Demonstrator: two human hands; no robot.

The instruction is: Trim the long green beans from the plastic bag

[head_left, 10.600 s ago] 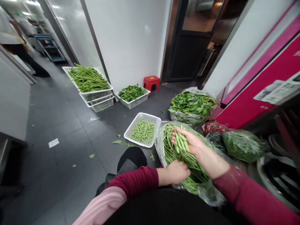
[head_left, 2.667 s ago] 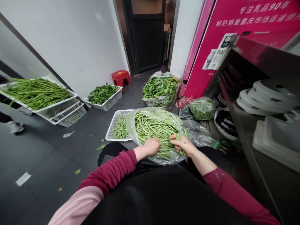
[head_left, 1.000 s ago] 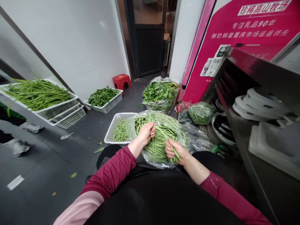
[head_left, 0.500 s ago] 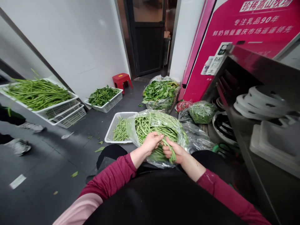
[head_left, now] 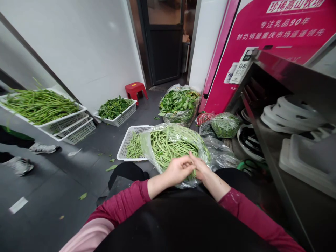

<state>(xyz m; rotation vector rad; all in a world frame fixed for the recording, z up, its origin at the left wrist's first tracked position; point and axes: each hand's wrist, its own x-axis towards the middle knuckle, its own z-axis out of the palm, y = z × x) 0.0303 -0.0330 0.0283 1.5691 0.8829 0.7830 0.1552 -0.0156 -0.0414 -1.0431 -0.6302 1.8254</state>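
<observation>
1. Beans [head_left: 170, 141] lie in the bag [head_left: 147, 146], many running lengthwise from 10 toward 4 o'clock.
2. At its 4 o'clock, the left hand [head_left: 180, 169], fingers curled, meets the right hand [head_left: 201, 168]; I cannot tell what either grips.
3. Basket [head_left: 125, 145]: beside, 9 o'clock.

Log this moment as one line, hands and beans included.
left hand, right hand: together at near side of bag | grip: partly hidden | beans: in bag | basket: partly behind bag

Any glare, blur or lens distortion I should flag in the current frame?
Head view: bright glints on the plastic bag around the green beans, small highlight on the wall; head view: shelf stretched toward the right edge, its pale tubs soft; head view: deep shadow below that shelf.
</observation>
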